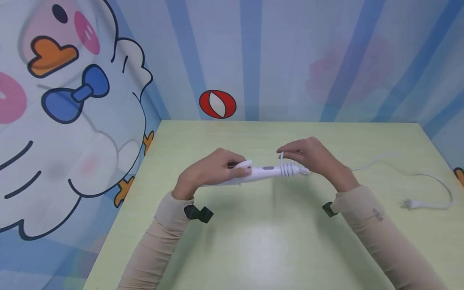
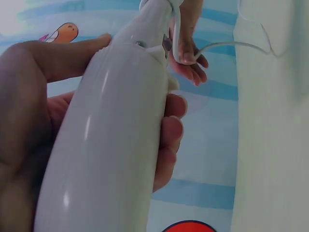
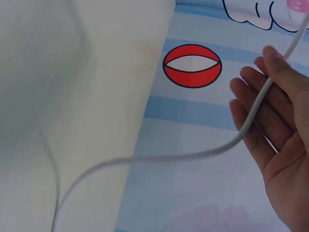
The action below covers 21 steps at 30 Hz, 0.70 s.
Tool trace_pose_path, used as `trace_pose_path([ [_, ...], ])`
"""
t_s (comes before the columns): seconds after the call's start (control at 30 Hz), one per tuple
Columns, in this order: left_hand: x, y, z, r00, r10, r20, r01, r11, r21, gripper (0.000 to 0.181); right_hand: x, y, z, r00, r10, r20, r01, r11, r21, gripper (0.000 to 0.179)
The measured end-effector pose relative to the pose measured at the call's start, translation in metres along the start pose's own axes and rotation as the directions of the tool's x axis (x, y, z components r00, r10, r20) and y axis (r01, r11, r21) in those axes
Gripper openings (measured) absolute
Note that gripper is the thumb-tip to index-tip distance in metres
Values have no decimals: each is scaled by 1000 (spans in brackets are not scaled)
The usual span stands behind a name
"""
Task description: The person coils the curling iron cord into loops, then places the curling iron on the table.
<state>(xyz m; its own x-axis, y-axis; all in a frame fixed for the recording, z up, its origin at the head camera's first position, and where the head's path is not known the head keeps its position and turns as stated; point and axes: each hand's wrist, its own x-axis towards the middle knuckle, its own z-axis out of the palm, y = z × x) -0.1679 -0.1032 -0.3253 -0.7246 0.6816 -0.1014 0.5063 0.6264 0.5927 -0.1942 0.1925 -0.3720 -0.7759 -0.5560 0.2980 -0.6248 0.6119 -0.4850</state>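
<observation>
My left hand point(image 1: 217, 169) grips a white curling iron point(image 1: 259, 173) above the table, its thick smooth body point(image 2: 106, 130) filling the left wrist view. A small grey panel point(image 1: 268, 168) shows on the handle. Several turns of white power cord point(image 1: 288, 170) are wound round the handle's right end. My right hand point(image 1: 311, 155) pinches the cord between thumb and fingers just above these turns. In the right wrist view, the loose cord point(image 3: 183, 156) runs across the fingers and sags away. The part of the curling iron beneath my left palm is hidden.
The cord's free length trails over the pale table point(image 1: 253, 257) to a plug point(image 1: 409, 204) lying at the right. Behind the table stands a striped blue wall point(image 1: 279, 60) with a red and white oval point(image 1: 218, 104). A cartoon bird point(image 1: 90, 153) covers the left side.
</observation>
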Motion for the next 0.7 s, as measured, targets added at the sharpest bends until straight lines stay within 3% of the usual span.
trace_pose_path([
  [0.13,2,4,4,1000,-8,19,6,996,87,25,6,-5,-9,998,24,66,-21,999,-47,20],
  [0.43,11,8,18,993,-122,-1,118,964,240,26,14,-26,-12,992,54,116,-26,973,-230,16],
  [0.57,16,11,25,980,-196,-34,198,940,277,27,12,-34,-6,993,72,95,-42,958,-283,14],
  [0.7,19,9,31,960,-264,-89,278,918,284,29,9,-41,3,993,98,67,-77,960,-269,11],
])
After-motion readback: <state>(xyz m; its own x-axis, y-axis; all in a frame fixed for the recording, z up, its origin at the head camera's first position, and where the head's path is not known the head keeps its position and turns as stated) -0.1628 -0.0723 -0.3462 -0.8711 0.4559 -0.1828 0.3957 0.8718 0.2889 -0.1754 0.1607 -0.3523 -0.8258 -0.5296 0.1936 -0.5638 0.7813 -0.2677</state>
